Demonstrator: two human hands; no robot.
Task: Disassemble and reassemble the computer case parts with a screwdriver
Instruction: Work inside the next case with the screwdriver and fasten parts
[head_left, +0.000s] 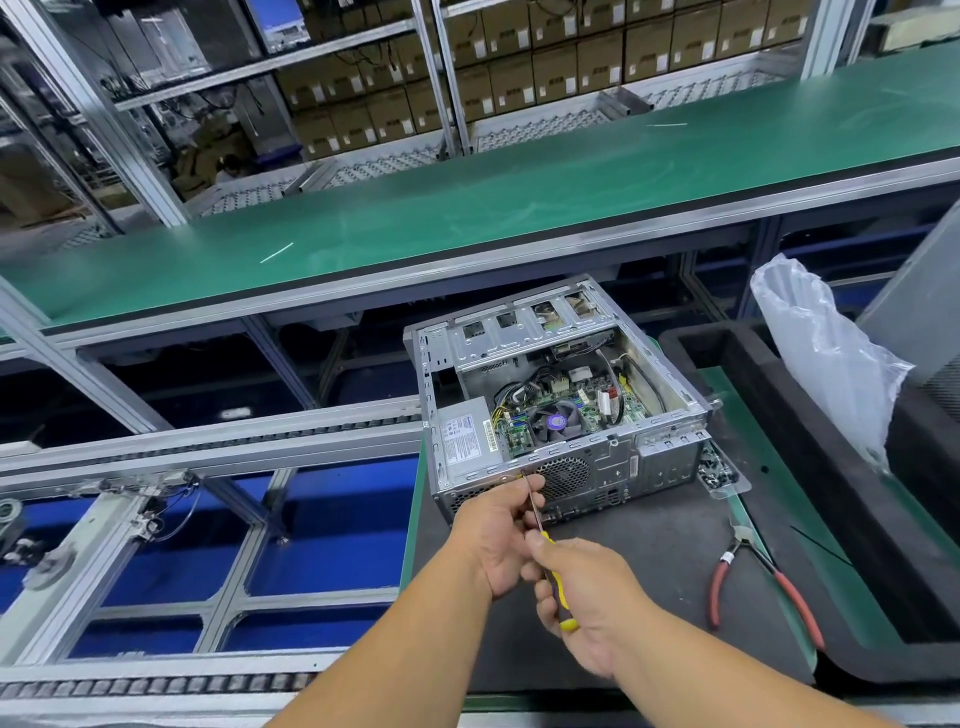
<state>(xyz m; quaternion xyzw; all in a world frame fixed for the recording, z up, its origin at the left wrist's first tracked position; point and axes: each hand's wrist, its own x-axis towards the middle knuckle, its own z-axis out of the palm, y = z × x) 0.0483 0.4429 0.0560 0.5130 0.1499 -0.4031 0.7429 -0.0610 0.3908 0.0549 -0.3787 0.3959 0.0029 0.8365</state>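
Computer case (566, 395), side panel off, lies on dark mat (649, 545) on the table, rear panel facing the person, motherboard, CPU fan & PSU visible inside. Screwdriver (545, 551), yellow/black handle, thin shaft angled up-left w/ tip at the rear panel's top edge, just left of the round fan grille. Right hand (587, 603) grips the handle, fingers curled tight round it. Left hand (498, 530) is at the shaft near the tip, fingers pinching it, just below the case edge. Red-handled pliers (758, 582) lie on the mat to the right, well apart from both hands. Small clear bag of screws (719, 470) sits touching the case's right rear corner. Crumpled clear plastic bag (826, 353) further right, over a black foam tray (779, 405). Green conveyor belt (467, 197) runs behind the case; shelves of cardboard boxes (545, 67) beyond.
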